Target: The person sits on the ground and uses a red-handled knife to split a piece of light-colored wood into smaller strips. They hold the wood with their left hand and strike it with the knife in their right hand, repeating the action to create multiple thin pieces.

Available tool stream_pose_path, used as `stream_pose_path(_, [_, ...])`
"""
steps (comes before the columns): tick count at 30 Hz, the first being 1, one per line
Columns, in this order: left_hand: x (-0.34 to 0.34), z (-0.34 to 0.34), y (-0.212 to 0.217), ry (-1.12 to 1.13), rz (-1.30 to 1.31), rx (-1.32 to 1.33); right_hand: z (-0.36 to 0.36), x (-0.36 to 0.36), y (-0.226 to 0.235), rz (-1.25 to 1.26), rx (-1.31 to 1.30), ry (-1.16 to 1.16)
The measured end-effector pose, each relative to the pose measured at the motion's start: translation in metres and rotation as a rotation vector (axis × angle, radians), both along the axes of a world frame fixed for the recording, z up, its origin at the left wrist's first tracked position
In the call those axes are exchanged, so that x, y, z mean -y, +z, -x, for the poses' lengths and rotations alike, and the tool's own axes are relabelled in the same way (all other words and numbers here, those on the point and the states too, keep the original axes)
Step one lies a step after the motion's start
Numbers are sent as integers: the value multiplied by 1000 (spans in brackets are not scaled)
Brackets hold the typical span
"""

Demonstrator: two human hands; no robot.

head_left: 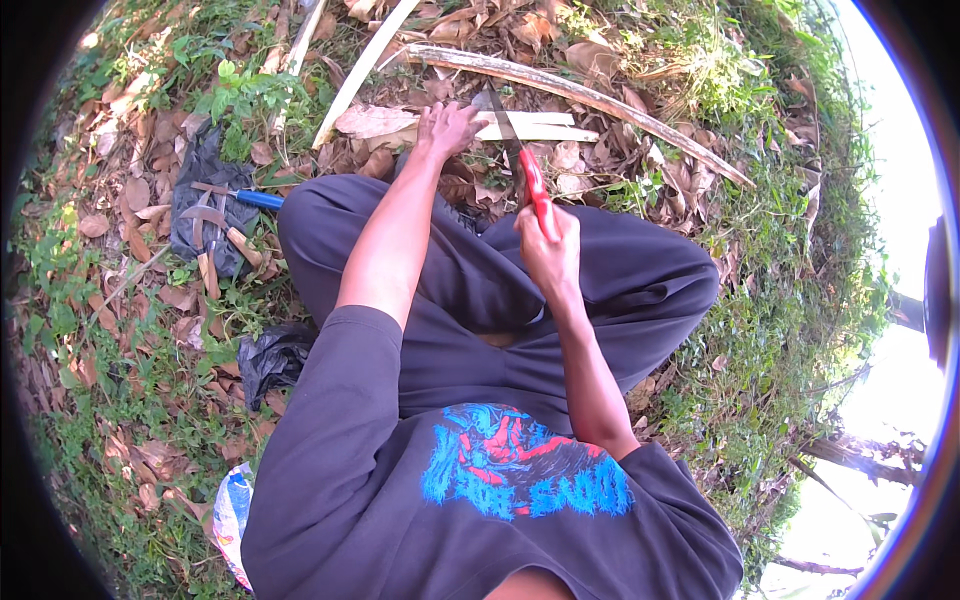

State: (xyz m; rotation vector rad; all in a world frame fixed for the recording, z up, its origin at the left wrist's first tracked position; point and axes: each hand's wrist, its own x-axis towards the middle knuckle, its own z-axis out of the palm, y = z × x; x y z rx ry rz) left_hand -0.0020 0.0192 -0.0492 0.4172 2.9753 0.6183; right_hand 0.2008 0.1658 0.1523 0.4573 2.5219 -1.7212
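Right hand (548,243) fingers clamped on a red-handled knife (533,188); left hand (447,127) fingers spread on pale split wood (535,130). Sickles (215,232) lie on black plastic (200,165) nearby.

Left hand (447,127) pressed flat, arm extended; right hand (548,240) fisted, fingers closed.

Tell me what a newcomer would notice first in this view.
Top centre, the right hand grips a red-handled saw whose blade meets a pale split stick, which the left hand presses onto the leaf litter. To the left, on a black bag, lie wooden-handled tools and one with a blue handle. A long curved stick arcs across the ground beyond the hands.
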Motion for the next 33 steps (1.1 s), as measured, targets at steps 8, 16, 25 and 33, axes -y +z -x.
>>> stream_pose_path(8, [-7, -1, 14, 6, -11, 102, 9, -4, -6, -1, 37, -27])
stream_pose_path(16, [-2, -3, 6, 16, 59, -9, -34, 1, 10, 43, 25, -29])
stream_pose_path(25, [-3, -5, 21, -20, 58, 122, -57, 7, 12, 47, -45, -3])
stream_pose_path(33, [5, 5, 13, -41, 59, 51, -5, 6, -2, 34, -179, -41])
